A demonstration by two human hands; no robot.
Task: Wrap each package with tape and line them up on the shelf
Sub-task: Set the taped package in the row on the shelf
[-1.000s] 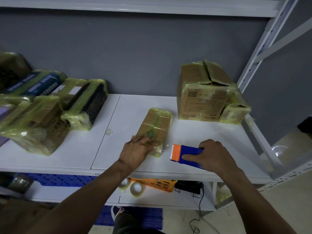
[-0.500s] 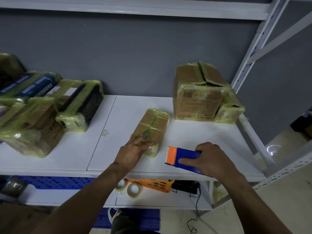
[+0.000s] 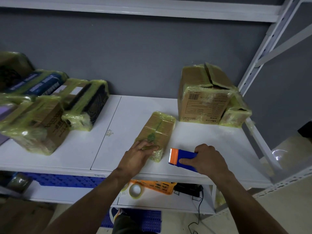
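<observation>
Well, little has changed in the last second. My left grip (image 3: 136, 159) still lies with its fingers spread flat on the near end of the small package (image 3: 157, 130), pressing it and curled around nothing. Just right of that package, my right grip (image 3: 208, 159) stays clamped around the blue body of the tape dispenser (image 3: 183, 157). The dispenser's orange toothed head points at the package's near corner, close but apart, much as before. The package itself has not shifted: it lies flat on the white shelf (image 3: 84, 154), wound in yellowish tape, its long side running away from me. Left of it and well apart, the cluster of wrapped packages (image 3: 42, 119) sits where it was. Beyond the package to the right, against the grey wall, the large taped box (image 3: 204, 100) stands with a small wrapped packet (image 3: 234, 115) touching its right side.
</observation>
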